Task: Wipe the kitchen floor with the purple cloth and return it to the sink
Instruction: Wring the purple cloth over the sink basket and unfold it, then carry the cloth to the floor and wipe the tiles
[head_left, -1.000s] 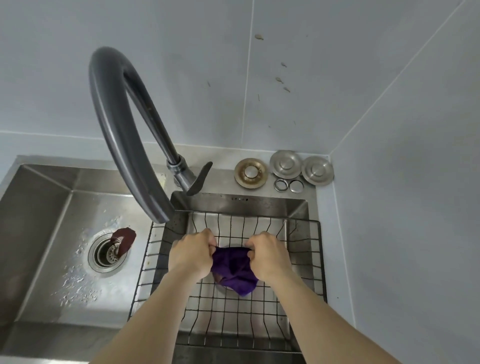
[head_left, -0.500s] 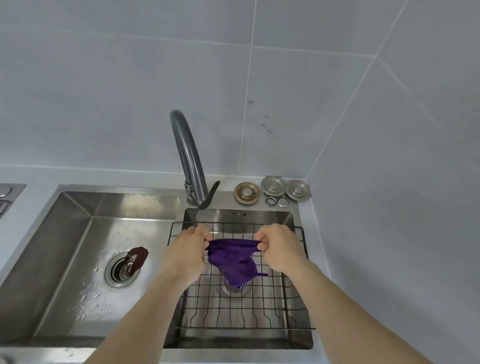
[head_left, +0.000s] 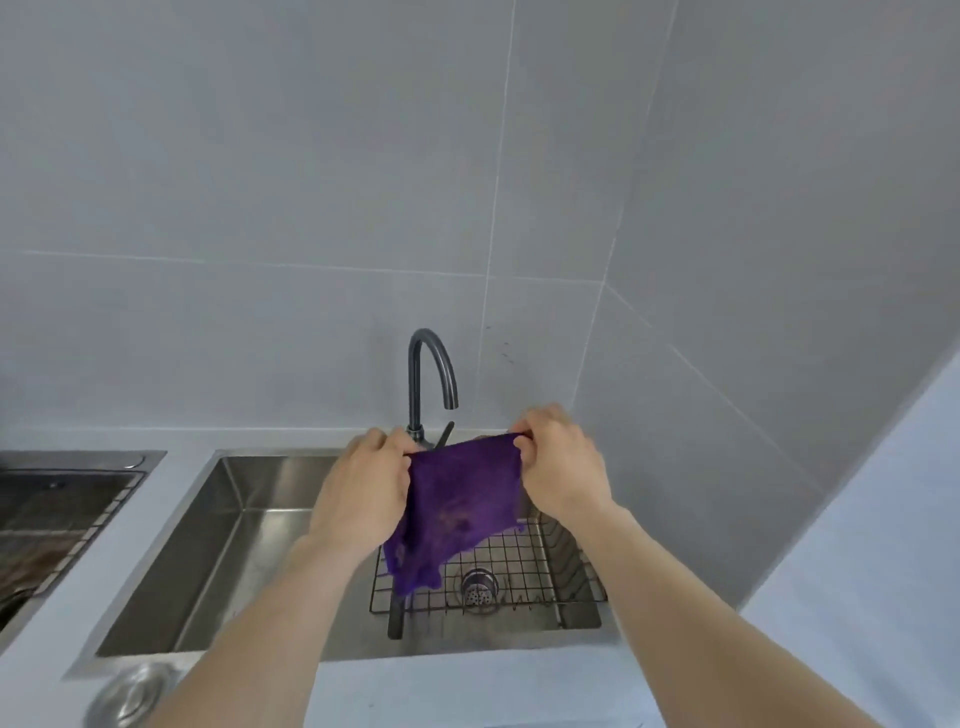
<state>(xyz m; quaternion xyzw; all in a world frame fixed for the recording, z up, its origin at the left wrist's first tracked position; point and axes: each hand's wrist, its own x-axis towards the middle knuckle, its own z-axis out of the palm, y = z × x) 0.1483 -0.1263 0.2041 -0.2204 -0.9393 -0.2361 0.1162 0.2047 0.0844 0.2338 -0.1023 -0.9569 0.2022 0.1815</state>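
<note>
We stand at a steel double sink (head_left: 244, 519) set in a pale counter, with grey tiled walls behind and to the right, and a dark gooseneck tap (head_left: 434, 374) rising at the back between the two bowls. In the right-hand bowl sits a black wire rack (head_left: 524, 566), and through its bars we can see the drain strainer (head_left: 479, 586). Above that rack we hold the purple cloth (head_left: 457, 514) spread out and hanging free, its lower edge dangling near the wire; whether it touches we cannot tell. Our left hand (head_left: 361, 493) pinches the top left corner with fingers curled closed on the fabric, and our right hand (head_left: 561, 467) pinches the top right corner the same way, so the upper hem is stretched fairly taut between them. We judge that the task is at its start, with the cloth being opened up before it goes to the floor, which is out of view. To do this well, we should keep both corners firmly gripped, let any water drip over the bowl, then fold the cloth to a flat pad so it wipes with a broad face rather than a bunched lump.
</note>
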